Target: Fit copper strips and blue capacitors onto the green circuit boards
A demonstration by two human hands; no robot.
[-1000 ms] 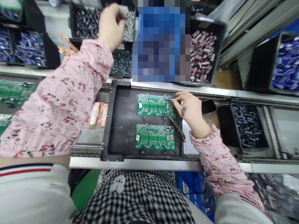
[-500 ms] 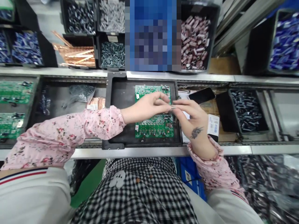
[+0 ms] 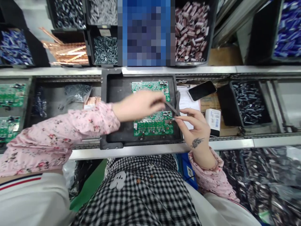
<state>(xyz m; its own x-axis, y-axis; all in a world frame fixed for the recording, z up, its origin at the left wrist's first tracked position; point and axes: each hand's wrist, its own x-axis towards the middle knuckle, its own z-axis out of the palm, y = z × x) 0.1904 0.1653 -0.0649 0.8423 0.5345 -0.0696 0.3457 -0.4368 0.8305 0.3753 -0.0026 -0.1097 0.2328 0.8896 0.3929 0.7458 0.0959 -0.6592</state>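
My left hand [image 3: 142, 105] is over the circuit boards, smeared by motion, its fingers bent. From its fingertips a thin grey strip [image 3: 172, 108] slants down to my right hand [image 3: 194, 124]. That hand, at the right edge of the black tray [image 3: 118, 116], pinches a small electronic component [image 3: 171, 120] with thin wire leads between thumb and fingers. Beneath the hands lie an upper green circuit board [image 3: 150, 85], partly covered by my left hand, and a lower green circuit board [image 3: 152, 128].
Behind the rail stand bins of brown cylindrical parts [image 3: 191, 31], dark small parts [image 3: 105, 50] and copper-coloured strips [image 3: 68, 51]. To the right are a phone [image 3: 202, 90], a white box [image 3: 213, 121] and a black bin [image 3: 250, 103]. More green boards [image 3: 11, 95] lie left.
My hands have come apart. The left has shifted left and blurred, and the grey strip now shows between them. My right hand is slightly lower, its pinched component more visible. The whole view has shifted slightly.
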